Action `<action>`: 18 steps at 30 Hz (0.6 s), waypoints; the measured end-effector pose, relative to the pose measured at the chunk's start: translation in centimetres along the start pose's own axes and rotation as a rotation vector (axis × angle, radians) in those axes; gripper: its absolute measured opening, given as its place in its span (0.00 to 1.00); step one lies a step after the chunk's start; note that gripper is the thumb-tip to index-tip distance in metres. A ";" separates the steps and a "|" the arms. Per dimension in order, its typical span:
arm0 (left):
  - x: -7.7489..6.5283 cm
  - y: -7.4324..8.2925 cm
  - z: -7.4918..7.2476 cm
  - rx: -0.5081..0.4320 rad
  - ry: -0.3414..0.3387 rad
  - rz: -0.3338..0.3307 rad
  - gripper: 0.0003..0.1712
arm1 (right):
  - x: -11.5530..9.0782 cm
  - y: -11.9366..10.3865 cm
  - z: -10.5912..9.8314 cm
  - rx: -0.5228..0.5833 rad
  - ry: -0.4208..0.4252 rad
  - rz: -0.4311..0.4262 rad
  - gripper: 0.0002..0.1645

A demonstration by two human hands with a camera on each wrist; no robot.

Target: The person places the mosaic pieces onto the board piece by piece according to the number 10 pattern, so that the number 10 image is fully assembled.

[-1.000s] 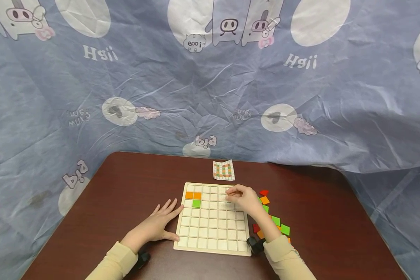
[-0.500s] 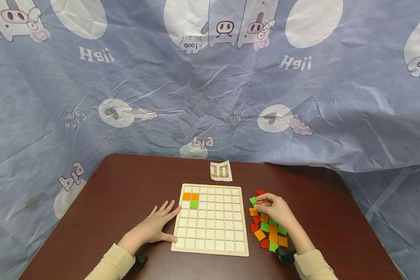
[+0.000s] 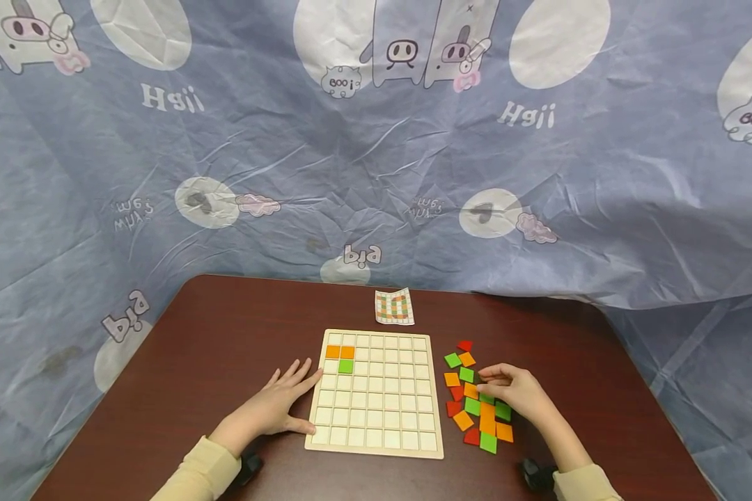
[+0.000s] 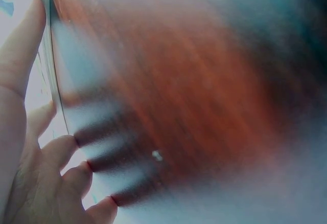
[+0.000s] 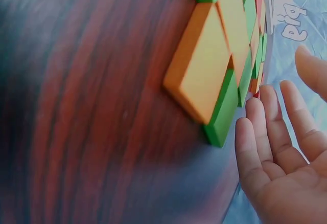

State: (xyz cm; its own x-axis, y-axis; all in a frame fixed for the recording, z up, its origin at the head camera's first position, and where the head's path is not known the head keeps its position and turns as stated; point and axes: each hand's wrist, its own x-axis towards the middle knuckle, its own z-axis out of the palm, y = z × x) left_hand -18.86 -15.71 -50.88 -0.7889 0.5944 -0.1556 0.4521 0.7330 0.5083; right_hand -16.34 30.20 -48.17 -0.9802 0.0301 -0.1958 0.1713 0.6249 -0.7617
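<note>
A pale wooden grid board (image 3: 376, 403) lies on the table, with two orange tiles (image 3: 340, 352) side by side and one green tile (image 3: 346, 366) below them in its upper left cells. My left hand (image 3: 278, 403) rests flat with spread fingers, thumb and fingertips touching the board's left edge. In the left wrist view, its fingers (image 4: 76, 178) lie against the tabletop. Right of the board is a loose pile of red, orange and green square tiles (image 3: 487, 419). My right hand (image 3: 519, 393) hovers at the pile's right side, fingers loosely bent, thumb apart, nothing seen between them (image 5: 281, 142).
A small paper card (image 3: 395, 307) with a coloured grid pattern lies behind the board. The dark wooden table (image 3: 257, 313) has a printed blue cloth (image 3: 351, 153) hanging behind it. Black wrist cameras (image 3: 537, 475) sit at both wrists.
My right hand has moved from above the board's upper right corner to the tile pile, then further right and nearer. My left hand has stayed at the board's left edge.
</note>
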 end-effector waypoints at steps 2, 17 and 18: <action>0.0 0.0 0.0 0.000 0.002 0.003 0.59 | -0.1 0.2 -0.1 -0.013 -0.002 0.004 0.25; -0.1 0.1 -0.1 -0.007 0.002 0.006 0.59 | -0.1 1.0 0.1 -0.132 -0.033 0.013 0.22; -0.1 0.1 -0.1 -0.005 0.001 0.005 0.59 | -0.1 1.0 0.1 -0.131 -0.033 0.016 0.22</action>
State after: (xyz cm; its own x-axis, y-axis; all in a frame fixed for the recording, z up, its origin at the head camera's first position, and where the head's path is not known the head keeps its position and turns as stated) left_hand -18.76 -15.71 -50.72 -0.7873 0.5976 -0.1518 0.4538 0.7283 0.5135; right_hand -16.11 30.74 -48.92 -0.9732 0.0162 -0.2294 0.1703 0.7212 -0.6715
